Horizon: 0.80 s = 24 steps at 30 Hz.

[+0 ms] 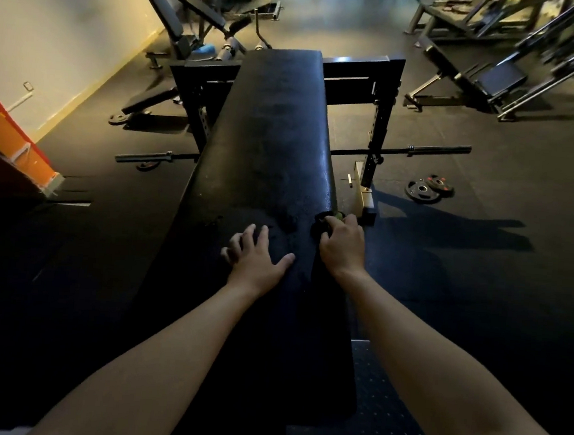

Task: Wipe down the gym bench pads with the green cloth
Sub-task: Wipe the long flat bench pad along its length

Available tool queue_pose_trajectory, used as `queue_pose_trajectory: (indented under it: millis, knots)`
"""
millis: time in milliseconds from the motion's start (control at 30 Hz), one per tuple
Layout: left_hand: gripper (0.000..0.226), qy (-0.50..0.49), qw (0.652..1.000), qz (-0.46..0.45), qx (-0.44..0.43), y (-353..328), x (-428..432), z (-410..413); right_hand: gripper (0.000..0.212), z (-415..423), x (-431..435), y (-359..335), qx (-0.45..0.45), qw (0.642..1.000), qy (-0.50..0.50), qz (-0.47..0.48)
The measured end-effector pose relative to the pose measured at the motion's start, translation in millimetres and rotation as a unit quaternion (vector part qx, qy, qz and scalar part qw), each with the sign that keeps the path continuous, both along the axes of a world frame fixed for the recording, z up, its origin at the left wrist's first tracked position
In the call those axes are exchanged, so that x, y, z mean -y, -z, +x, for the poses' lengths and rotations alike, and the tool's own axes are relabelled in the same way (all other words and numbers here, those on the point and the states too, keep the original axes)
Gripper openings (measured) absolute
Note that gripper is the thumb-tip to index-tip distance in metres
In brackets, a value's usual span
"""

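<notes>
Nearest the body, leans over the near end of the bench pad (272,130) with both bare forearms stretched forward. Lays the left hand (258,254) palm down on the pad's top, fingers straight and splayed, grasping nothing. Seems meant as a prop, taking weight and steadying the lean during the wiping.

Just beside it, at the pad's right edge, curls the right hand (341,245) round the green cloth (338,216), bunched so tight as to leave only a small bright scrap showing past the knuckles, against the rounded side of the pad. Looks like wiping along the edge and down the flank rather than across the top, hence the wrist hanging off the side. Probably works from near to far, given the long stretch of upholstery ahead. Cannot tell from the dim sheen whether cleaned already or not.

Further on, meets a black rack frame (359,67) straddling the pad's far end, with a barbell (438,148) lying low across beneath the bench and poking out on both sides. Calls for care with the cloth hand near that bar and the right upright when reaching forward.

Out on the dark floor to the right, shows two weight plates (421,190) lying flat and touching. Farthest off, takes in an adjustable bench (177,26) by the left wall and more machines, blurred; perhaps more pads to be done.
</notes>
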State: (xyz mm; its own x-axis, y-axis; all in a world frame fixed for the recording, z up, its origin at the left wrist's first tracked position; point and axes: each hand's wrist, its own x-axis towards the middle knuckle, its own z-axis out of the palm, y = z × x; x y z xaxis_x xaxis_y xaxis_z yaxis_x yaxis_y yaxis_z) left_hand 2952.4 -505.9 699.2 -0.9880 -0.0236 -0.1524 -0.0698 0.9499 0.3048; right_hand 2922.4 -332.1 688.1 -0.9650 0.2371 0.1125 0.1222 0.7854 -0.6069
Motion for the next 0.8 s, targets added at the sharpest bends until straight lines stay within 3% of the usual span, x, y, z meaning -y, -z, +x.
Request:
queue_pose_trajectory:
  millis: [133, 267, 367, 500, 633, 800]
  knots:
    - [0.083, 0.014, 1.0, -0.012, -0.005, 2, 2, -1, 0.035, 0, 29, -9, -0.006, 0.994, -0.063, 0.091]
    - [0.078, 0.036, 0.999, -0.018, 0.0, 0, 8, 0, 0.036, 1, 70, -16, 0.005, 0.984, -0.157, 0.087]
    - [0.085, 0.027, 1.0, 0.003, -0.009, 0, 9, 0, 0.039, -4, 48, -19, 0.008, 0.976, -0.195, 0.098]
    - [0.094, 0.022, 1.0, 0.003, -0.018, 3, 6, 1, 0.042, -16, -12, -10, 0.017, 0.993, -0.091, 0.071]
    - [0.096, 0.02, 1.0, -0.001, -0.019, 5, 7, 0, 0.049, -22, -31, -2, 0.065, 0.997, 0.031, -0.026]
    - [0.102, 0.003, 1.0, 0.01, -0.023, 6, 5, 0, 0.044, -28, -9, -8, 0.076, 0.996, 0.034, -0.017]
